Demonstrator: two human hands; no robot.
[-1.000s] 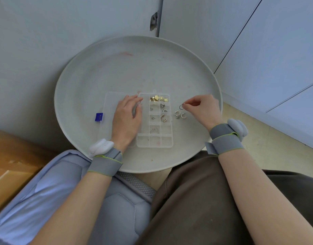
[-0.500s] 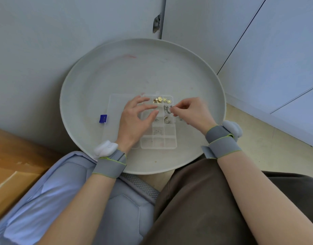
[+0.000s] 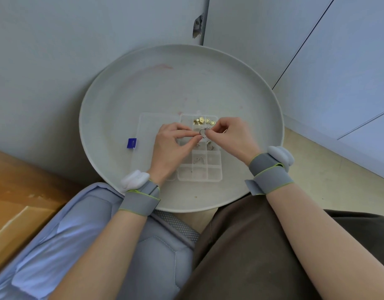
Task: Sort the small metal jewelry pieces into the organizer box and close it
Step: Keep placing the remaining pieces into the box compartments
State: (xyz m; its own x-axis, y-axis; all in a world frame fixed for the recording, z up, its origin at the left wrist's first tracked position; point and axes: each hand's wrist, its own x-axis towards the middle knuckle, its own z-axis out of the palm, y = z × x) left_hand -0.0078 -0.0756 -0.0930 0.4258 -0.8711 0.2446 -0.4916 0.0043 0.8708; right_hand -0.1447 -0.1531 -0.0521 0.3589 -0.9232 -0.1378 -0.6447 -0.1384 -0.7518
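A clear plastic organizer box (image 3: 214, 176) lies open on a round white tray (image 3: 126, 87), its lid (image 3: 145, 126) flat to the left. Gold pieces (image 3: 199, 121) fill top compartments; silver hooks (image 3: 210, 146) lie in the middle ones. My left hand (image 3: 171, 146) and my right hand (image 3: 230, 135) meet above the box, both pinching one thin silver ring (image 3: 202, 133) between their fingertips. Both wrists wear grey straps.
A small blue piece (image 3: 131, 143) lies on the tray left of the lid. The tray rests on my lap against a grey wall. A wooden surface (image 3: 17, 191) is at the left, a pale blue bag (image 3: 78, 234) below it.
My right hand picked a silver ring from the tray beside the box and carried it left over the box. My left hand rose off the box and pinched the same ring.
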